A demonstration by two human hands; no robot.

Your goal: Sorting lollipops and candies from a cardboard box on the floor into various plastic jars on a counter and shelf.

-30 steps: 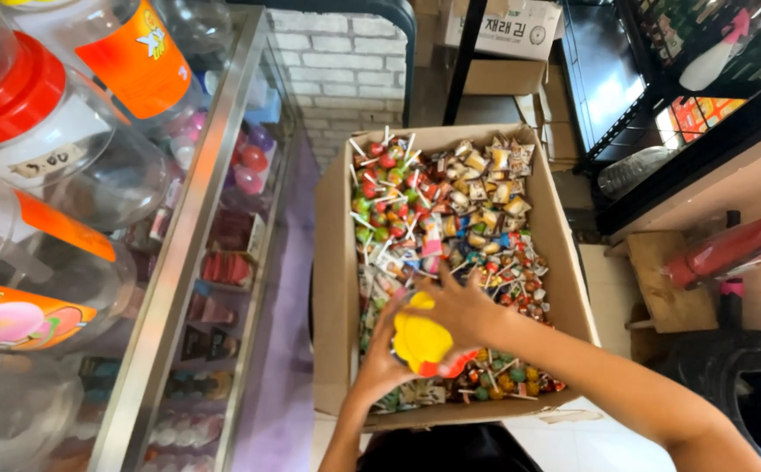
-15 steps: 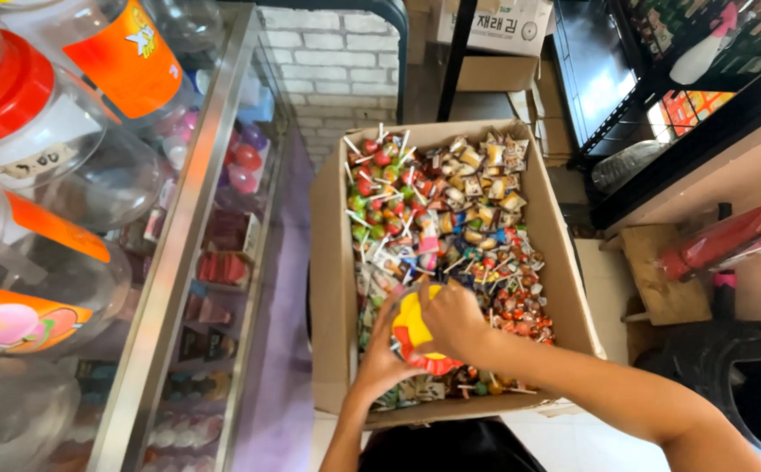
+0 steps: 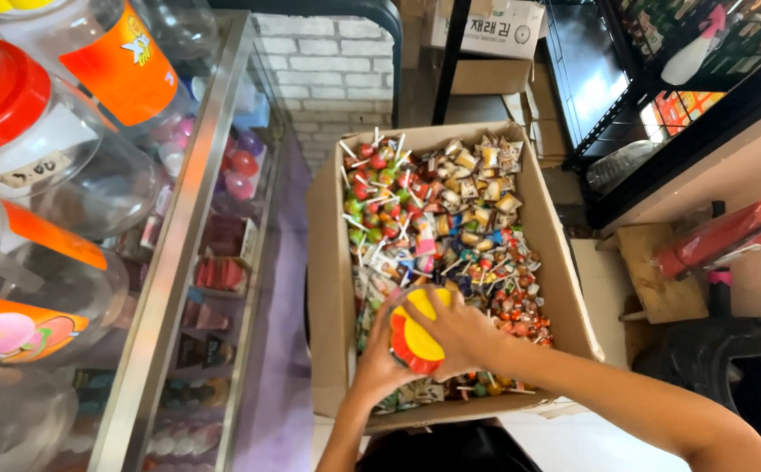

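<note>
Here, both hands' fingers, left hand (image 3: pixel 378 363) and right hand (image 3: pixel 461 330), around a yellow-and-red jar lid (image 3: pixel 415 336) over the candy-filled cardboard box (image 3: pixel 332 262).

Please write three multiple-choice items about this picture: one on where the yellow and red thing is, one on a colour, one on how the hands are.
1. Where is the yellow and red object?
A. over the near end of the cardboard box
B. on the glass counter
C. on the floor

2. What colour is the lid of the big jar at upper left?
A. blue
B. red
C. green

3. How many hands hold the object?
A. none
B. one
C. two

Answers: 1 A, it sits above the candies by the box's near wall. 2 B, the lid is red. 3 C, the left hand and right hand both clasp it.
</note>
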